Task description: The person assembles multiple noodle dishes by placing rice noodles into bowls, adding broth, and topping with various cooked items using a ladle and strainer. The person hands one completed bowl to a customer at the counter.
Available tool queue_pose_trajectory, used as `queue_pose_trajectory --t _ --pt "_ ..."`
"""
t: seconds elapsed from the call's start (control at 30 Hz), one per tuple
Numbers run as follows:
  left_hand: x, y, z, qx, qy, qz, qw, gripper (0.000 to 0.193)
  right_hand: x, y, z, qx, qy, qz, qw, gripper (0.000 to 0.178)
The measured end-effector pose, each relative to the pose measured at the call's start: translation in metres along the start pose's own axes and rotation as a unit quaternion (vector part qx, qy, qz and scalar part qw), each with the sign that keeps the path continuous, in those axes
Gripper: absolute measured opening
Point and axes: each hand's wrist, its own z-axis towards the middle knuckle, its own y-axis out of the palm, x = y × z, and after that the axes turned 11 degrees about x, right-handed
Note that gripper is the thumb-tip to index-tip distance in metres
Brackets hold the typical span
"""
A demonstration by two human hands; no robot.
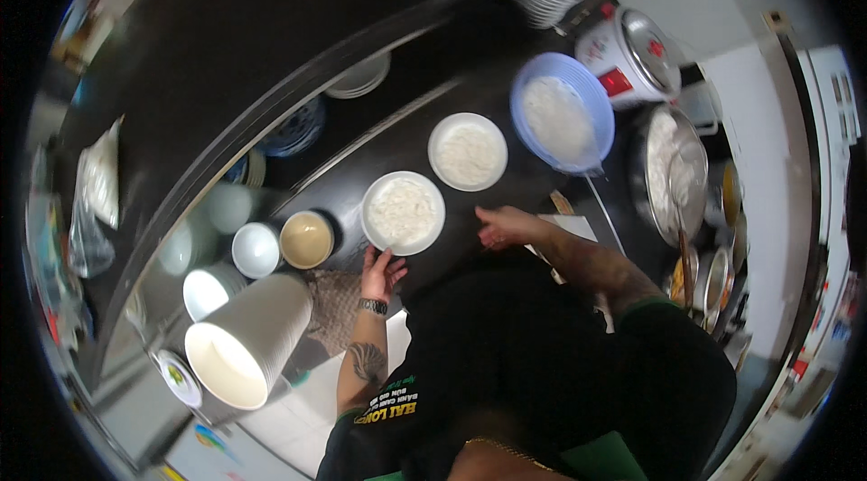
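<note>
dark counter [388,140] runs on a slant across the kitchen in the head view, with a blue basin [520,111] at its far right end and a large metal bowl [639,169] beyond that, both with white stuff in them. the thing we attend to, the nearer white bowl [439,214], sits upright on the counter just ahead of us, with pale food [402,210] covering its inside; we cannot tell if that is noodles or something else. another white bowl [502,154], filled in the same way, stands just past it to the right. our left hand [383,275] is at the near edge of the first bowl, fingers spread and fingertips at the rim, seeming to touch rather than clasp it. our right hand [508,228] is over the near side of the counter, apart from both bowls; its fingers look partly curled and we see nothing in them, though we cannot tell how far they close. we judge the bowl stiff and fairly light, its load soft and apt to slide if tipped. its smooth wall may be slippery when wet, so we would hold it level, thumbs on opposite sides of the rim and fingers underneath.
</note>
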Motion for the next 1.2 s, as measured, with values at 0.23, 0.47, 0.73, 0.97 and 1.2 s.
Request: queue_pose_trajectory --t 0.23,0.47,0.73,0.97,1.2 --pt "0.008 -0.001 0.07 -0.012 -0.004 0.037 0.999 0.062 0.031 0.02 0.139 0.141 -0.136 0.482 0.854 0.043" --pt "0.032 -0.023 0.036 -0.119 0.016 0.109 0.987 0.052 0.126 -0.005 0.068 0.082 -0.25 0.434 0.862 0.038" --pt "-0.073 0.079 -0.07 -0.217 -0.047 0.231 0.947 0.068 0.43 -0.059 -0.155 0.274 -0.153 0.513 0.799 0.04" --pt "-0.292 0.196 -0.196 -0.392 -0.146 0.262 0.87 0.076 0.639 -0.099 -0.311 0.528 -0.09 0.584 0.61 0.039" --pt "-0.423 0.283 -0.293 -0.427 -0.196 0.316 0.824 0.076 0.722 -0.18 -0.321 0.543 -0.119 0.68 0.478 0.036"
